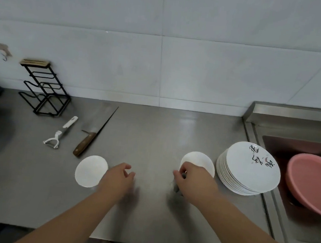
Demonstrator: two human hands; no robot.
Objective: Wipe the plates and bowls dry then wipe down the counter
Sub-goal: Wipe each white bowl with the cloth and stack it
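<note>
The right hand (pixel 193 179) grips a gray cloth (pixel 178 189) by the small dish (pixel 199 160) to wipe it; the left hand (pixel 118 178) hangs loose, empty

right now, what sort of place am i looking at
Most likely a kitchen, possibly a commercial one: a stainless steel counter with a sink set in at its right end, a stack of white plates beside the sink, and a cleaver and peeler lying on the counter.
</note>
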